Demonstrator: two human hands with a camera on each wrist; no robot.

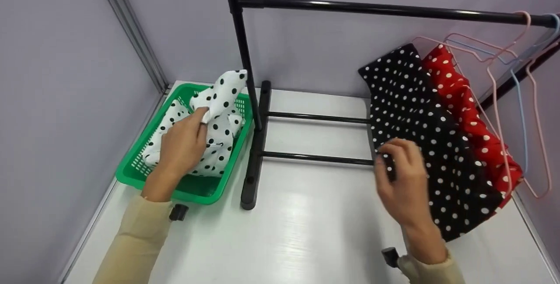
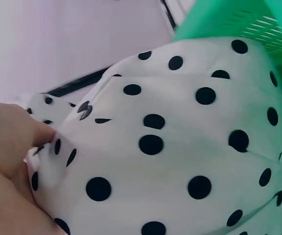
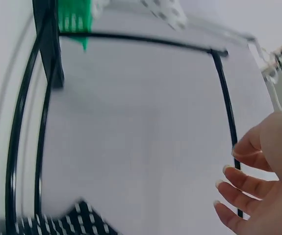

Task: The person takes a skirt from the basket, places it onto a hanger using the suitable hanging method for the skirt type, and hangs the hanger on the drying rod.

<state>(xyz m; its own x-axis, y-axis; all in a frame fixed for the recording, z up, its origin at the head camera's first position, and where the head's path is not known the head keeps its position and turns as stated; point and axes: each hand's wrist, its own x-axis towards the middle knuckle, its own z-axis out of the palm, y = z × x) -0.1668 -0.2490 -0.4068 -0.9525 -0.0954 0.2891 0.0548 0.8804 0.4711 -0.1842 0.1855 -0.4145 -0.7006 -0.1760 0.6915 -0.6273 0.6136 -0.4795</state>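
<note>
Right now, your left hand (image 1: 183, 142) dips into the left of the head frame, thumb and fingers pinching white dotted cloth (image 1: 220, 133) that fills one green basket (image 1: 205, 198) and pokes above it. Your right hand (image 1: 407, 183), lower right, is loosely curled, gripping nothing, before one black dotted cloth (image 1: 411, 104) and one red cloth (image 1: 461, 96). Upper right, at least three hangers (image 1: 494, 87) overlap on one rack (image 1: 372, 9).

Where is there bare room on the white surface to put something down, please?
The widest bare patch of white surface lies before the rack's lower bars, between the black foot and black dotted cloth. A narrower strip lies between those bars. Crowded: the right side, with red cloth too, and the filled green basket.
</note>
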